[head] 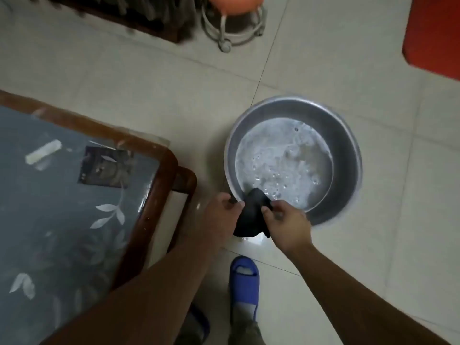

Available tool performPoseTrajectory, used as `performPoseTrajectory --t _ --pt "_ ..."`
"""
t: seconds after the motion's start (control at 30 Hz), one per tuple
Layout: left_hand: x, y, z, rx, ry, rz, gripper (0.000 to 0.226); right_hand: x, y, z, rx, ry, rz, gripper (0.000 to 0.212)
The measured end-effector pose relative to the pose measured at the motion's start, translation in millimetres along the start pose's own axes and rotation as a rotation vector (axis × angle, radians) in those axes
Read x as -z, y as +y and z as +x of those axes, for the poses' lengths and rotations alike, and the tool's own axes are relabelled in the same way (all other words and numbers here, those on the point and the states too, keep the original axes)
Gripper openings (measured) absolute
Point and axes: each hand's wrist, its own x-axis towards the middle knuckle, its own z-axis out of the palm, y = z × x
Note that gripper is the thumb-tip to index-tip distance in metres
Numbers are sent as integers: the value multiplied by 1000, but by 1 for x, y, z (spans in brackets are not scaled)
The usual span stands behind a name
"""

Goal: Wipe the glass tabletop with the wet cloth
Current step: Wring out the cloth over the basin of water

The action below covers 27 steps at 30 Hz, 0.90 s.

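Nearest the viewer, a foot in a blue open-toed slipper [244, 277] stands on the pale tiled floor [323, 70]. Beyond it, the left hand [220, 212] and right hand [286, 220] each pinch the dark, limp wet cloth [251, 215] with curled fingers and thumb. They hold it bunched between them over the near rim of a round grey metal basin [346, 150] of foamy water.

To the left lies the wood-framed glass tabletop [49, 207], leaf-patterned beneath, with a small white oblong object [43, 151] on it. The cloth is well apart from the glass.

Farthest off is a metal-framed stool with an orange seat [231, 28].

The step in hand appears to be rinsing or wringing, and wiping has not begun. The next move likely calls for squeezing out excess water over the basin, then carrying the cloth left onto the glass.
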Motion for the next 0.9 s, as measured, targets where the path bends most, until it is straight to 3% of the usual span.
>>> performPoseTrajectory --t 0.1,0.2,0.4,0.57,0.8,0.9 --pt "-17 -17 18 -30 0 -27 39 -27 4 16 31 68 -240 43" --pt "-25 -25 21 8 -7 -37 46 -44 7 20 -13 63 -197 44" --pt "-20 -17 6 72 -163 -168 32 -38 2 8 -71 69 390 21" --pt "11 -4 -24 82 -199 -329 26 -16 -31 -23 -52 41 684 37" --pt "126 -7 -74 -8 -17 -649 30 -24 -161 -86 104 -119 788 49" --pt "192 -25 -94 18 103 -831 29 -53 -225 -114 163 -244 730 40"
